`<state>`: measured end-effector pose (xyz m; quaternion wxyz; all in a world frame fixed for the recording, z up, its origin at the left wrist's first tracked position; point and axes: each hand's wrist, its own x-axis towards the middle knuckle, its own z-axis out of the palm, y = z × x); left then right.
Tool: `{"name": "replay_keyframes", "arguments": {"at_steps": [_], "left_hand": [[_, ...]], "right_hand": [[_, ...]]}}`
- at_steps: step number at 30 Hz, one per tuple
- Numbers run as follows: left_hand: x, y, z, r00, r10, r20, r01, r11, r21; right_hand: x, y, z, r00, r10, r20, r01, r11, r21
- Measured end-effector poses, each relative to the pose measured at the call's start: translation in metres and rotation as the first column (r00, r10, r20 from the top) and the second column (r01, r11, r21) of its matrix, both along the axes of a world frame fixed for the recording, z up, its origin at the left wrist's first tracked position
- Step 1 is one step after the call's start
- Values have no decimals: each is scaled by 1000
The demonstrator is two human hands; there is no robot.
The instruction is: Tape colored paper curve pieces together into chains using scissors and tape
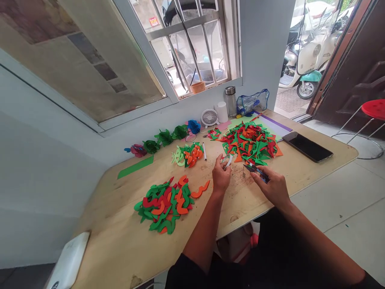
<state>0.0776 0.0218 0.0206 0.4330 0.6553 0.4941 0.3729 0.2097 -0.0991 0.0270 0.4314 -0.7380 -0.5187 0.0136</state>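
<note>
The right hand [272, 188] pinches small blue-handled scissors [255, 171], just beside the left hand [221, 176], whose fingers pinch a pale curled strip [227, 160].

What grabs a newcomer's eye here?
Bright heaps of cut red, green and orange pieces stand out first: one at the near left of the wooden table, a bigger one at the far right. Between them, the left hand grips a pale curled piece, the right hand a small dark tool. Flower shapes line the wall.

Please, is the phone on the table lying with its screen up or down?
Screen up: the phone lies flat on the table, and its dark glass faces upward.
</note>
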Motion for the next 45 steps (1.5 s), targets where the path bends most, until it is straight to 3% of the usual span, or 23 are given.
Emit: {"name": "replay_keyframes", "arguments": {"at_steps": [14, 29, 39, 45], "left_hand": [[1, -2, 8, 992, 47, 117, -32, 992, -124], [2, -3, 10, 993, 109, -55, -113, 991, -72], [3, 2, -4, 986, 11, -169, -7, 1000, 28], [2, -3, -1, 996, -68, -56, 66, 998, -21]], "right_hand": [[0, 0, -2, 1000, 21, -11, -21, 1000, 13], [24, -15, 6, 992, -113, -50, 115, 992, 53], [29, -19, 5, 990, -127, -60, 131, 990, 58], [26, -18, 7, 992, -118, -49, 120, 992, 38]]}}
